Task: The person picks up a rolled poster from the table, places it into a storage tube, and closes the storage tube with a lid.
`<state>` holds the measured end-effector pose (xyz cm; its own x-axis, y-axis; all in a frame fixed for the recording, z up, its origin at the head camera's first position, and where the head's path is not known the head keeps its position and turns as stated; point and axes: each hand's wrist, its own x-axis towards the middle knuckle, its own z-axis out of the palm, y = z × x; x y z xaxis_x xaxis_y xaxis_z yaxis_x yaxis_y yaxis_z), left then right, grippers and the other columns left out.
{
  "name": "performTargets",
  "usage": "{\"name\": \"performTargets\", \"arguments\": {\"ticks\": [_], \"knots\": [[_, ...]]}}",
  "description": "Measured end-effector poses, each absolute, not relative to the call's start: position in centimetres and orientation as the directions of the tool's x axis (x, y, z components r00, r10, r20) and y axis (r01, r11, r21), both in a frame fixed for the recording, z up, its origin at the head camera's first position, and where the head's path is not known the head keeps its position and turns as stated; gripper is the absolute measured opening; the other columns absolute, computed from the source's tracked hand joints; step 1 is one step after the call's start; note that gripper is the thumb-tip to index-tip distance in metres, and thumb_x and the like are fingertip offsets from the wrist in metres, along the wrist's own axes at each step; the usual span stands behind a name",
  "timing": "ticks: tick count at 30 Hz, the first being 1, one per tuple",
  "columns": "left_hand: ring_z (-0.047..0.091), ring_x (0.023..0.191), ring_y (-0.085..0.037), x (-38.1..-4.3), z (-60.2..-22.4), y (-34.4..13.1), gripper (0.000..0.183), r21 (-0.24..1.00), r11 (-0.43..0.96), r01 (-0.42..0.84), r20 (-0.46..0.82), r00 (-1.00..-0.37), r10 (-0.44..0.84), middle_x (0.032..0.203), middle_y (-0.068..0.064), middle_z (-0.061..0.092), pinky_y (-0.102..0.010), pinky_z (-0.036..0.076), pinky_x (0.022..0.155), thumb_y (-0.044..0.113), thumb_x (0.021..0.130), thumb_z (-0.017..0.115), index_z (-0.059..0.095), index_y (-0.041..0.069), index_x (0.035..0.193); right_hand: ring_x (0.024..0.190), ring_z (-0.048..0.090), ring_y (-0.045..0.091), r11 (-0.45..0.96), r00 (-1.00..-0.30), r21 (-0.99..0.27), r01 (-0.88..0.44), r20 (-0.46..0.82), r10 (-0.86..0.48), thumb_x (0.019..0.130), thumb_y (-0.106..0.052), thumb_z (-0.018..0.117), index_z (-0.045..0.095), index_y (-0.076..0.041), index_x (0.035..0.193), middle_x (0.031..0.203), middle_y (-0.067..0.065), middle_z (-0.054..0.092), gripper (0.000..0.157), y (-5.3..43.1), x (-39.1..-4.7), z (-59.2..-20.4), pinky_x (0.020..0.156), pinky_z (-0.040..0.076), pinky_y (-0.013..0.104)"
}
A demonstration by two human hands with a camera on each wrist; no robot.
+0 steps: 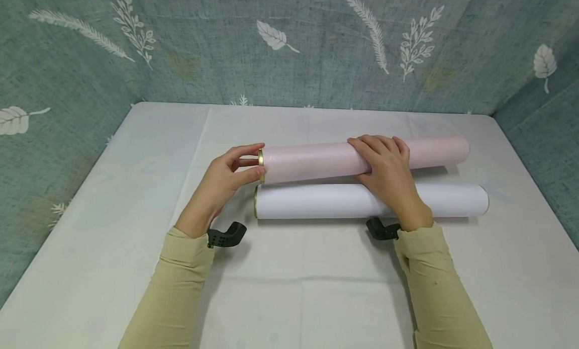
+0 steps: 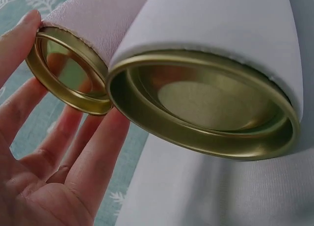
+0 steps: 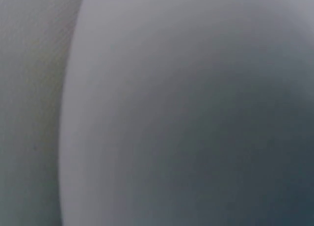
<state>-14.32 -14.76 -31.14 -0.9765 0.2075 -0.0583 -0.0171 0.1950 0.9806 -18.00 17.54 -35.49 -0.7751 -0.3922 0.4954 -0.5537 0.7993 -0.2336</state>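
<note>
A long pink tube (image 1: 312, 161) lies crosswise behind a white tube (image 1: 312, 202), close alongside it. My left hand (image 1: 217, 180) holds the pink tube's gold metal end (image 1: 261, 164), thumb on the near side and fingers round the far side. From above, my right hand (image 1: 386, 170) grips the same tube right of its middle, forearm passing over the white one. In the left wrist view, fingertips ring the pink tube's gold cap (image 2: 71, 73), with the white tube's recessed gold cap (image 2: 206, 105) beside it. A blurred, pale tube surface (image 3: 122, 113) fills most of the right wrist view.
A white cloth (image 1: 298, 309) with fold lines covers the table. Green-blue fabric (image 1: 312, 52) printed with white leaves hangs behind and at both sides. Black wrist mounts (image 1: 227, 235) stick out inward from both sleeves, the right one next to the white tube's near side.
</note>
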Motion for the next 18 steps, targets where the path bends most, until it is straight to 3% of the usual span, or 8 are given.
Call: {"name": "performTargets", "arguments": {"ticks": [11, 18], "knots": [[0.049, 0.107, -0.023, -14.37, -31.47, -14.63, 0.053, 0.991, 0.131, -0.029, -0.057, -0.974, 0.218, 0.120, -0.007, 0.048, -0.028, 0.046, 0.082, 0.017, 0.078, 0.070, 0.049, 0.013, 0.127, 0.112, 0.041, 0.024, 0.800, -0.782, -0.234, -0.552, 0.478, -0.400, 0.061, -0.016, 0.082, 0.052, -0.025, 0.125, 0.120, -0.002, 0.052, 0.072, 17.62, -17.83, -35.37, 0.095, 0.019, 0.049], [0.049, 0.108, -0.022, -14.40, -31.43, -14.60, 0.053, 0.990, 0.134, -0.039, -0.067, -0.975, 0.210, 0.120, -0.006, 0.047, -0.028, 0.046, 0.082, 0.019, 0.078, 0.069, 0.049, 0.015, 0.127, 0.112, 0.042, 0.025, 0.796, -0.774, -0.227, -0.561, 0.484, -0.408, 0.060, -0.017, 0.082, 0.052, -0.024, 0.125, 0.119, -0.001, 0.054, 0.072, 17.61, -17.99, -35.41, 0.094, 0.022, 0.047]]}}
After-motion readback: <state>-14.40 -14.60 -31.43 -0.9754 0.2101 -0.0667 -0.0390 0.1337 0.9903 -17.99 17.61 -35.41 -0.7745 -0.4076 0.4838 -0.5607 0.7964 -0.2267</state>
